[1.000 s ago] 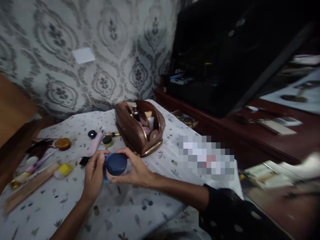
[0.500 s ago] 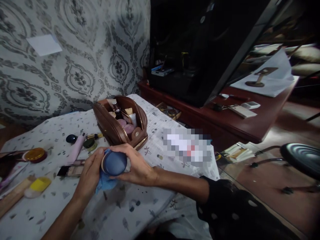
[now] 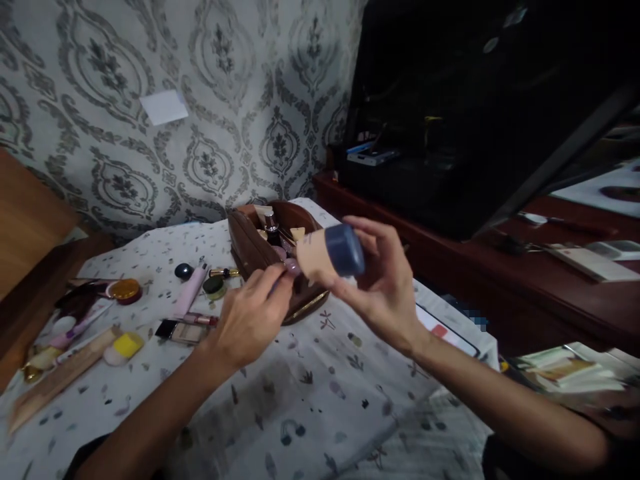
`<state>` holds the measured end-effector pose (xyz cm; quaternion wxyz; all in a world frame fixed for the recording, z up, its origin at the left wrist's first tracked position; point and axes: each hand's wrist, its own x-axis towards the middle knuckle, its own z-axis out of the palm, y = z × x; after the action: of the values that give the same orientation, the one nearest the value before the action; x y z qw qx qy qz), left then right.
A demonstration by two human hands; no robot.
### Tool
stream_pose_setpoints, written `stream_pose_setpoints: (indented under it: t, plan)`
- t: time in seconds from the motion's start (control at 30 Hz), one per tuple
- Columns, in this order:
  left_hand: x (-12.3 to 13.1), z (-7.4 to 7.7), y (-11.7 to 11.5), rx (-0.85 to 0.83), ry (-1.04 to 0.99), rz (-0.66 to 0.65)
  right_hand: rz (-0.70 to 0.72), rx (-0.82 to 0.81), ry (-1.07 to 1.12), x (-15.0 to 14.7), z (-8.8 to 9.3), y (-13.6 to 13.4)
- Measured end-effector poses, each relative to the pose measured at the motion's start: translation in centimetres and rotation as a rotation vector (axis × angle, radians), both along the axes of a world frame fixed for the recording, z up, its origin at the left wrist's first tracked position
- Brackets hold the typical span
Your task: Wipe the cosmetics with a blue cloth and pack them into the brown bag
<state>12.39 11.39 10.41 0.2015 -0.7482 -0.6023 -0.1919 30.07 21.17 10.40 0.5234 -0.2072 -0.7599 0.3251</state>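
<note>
- Navy-lidded beige cylindrical jar (image 3: 330, 253): tipped nearly sideways, raised before the bag's mouth.
- Right hand (image 3: 383, 283): curled around the jar, thumb below.
- Left hand (image 3: 260, 310): fingers bunched narrow at the bag's near side; whether they grip anything, cannot tell.
- Brown leather bag (image 3: 247, 243): unzipped, well filled, on the white printed tablecloth (image 3: 320, 407).
- Risk, jar: tilt could spill contents if the lid sits loose; the rounded lid may slip.
- Risk, bag: crowded interior could jam the jar or topple the dark silver-topped bottle (image 3: 271, 225).
</note>
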Motion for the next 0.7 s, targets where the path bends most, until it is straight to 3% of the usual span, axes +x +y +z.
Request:
stream_pose_setpoints:
  t: [0.13,0.27,0.4,0.7]
  plan:
    - [1.5,0.9,0.8,-0.276,0.356,0.084,0.023,0.063,-0.066,-0.7,1.7,2.5]
    - [2.0,1.7,0.6,-0.435,0.368,0.077,0.066,0.124,-0.23,-1.4,2.3,3.9]
    - [1.4,1.3,0.0,-0.418,0.274,0.062,0.126,0.17,-0.473,-1.4,2.9,4.7]
    - [0.7,-0.5,-0.3,-0.352,0.296,0.059,0.294,0.334,-0.925,-2.8,3.6,5.2]
